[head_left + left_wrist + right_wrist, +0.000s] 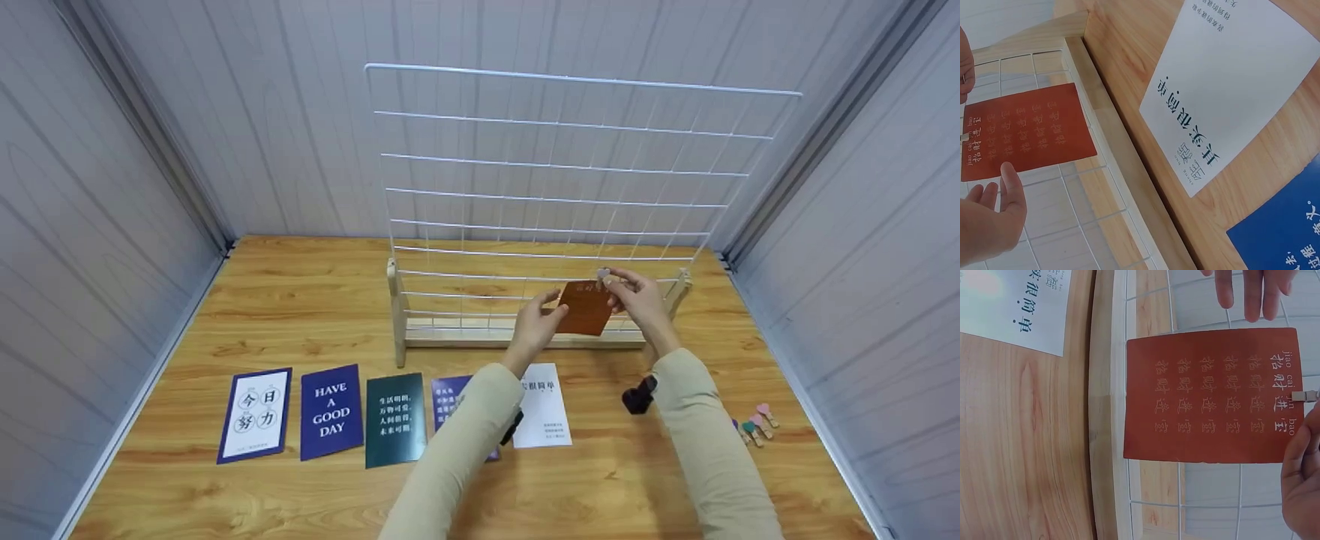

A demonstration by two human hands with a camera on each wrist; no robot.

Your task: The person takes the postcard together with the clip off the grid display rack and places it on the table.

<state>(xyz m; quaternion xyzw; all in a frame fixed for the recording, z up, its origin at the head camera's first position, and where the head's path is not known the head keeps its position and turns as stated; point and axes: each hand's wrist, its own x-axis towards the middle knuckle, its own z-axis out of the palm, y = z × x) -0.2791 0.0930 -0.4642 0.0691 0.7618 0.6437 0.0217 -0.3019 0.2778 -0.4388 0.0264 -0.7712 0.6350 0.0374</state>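
Note:
A reddish-brown card [1213,439] with white Chinese characters lies against the white wire grid [562,202], low on its right side. A small wooden clothespin [1300,396] with a pale heart grips the card's top edge. My right hand [637,300] pinches this clothespin between thumb and index finger; its remaining fingers are bent beside the card's corner. On the card's other side is my left hand [536,326], fingers extended along the edge without gripping it. In the right wrist view these left fingertips [1253,309] appear slightly apart from the card.
The grid stands in a wooden base [480,337]. Before it lie a white card [544,412], a purple card [446,390] partly under my left sleeve, a green card [395,442], a blue card [330,442] and a blue-bordered card [255,416]. Several heart clothespins [757,424] lie right.

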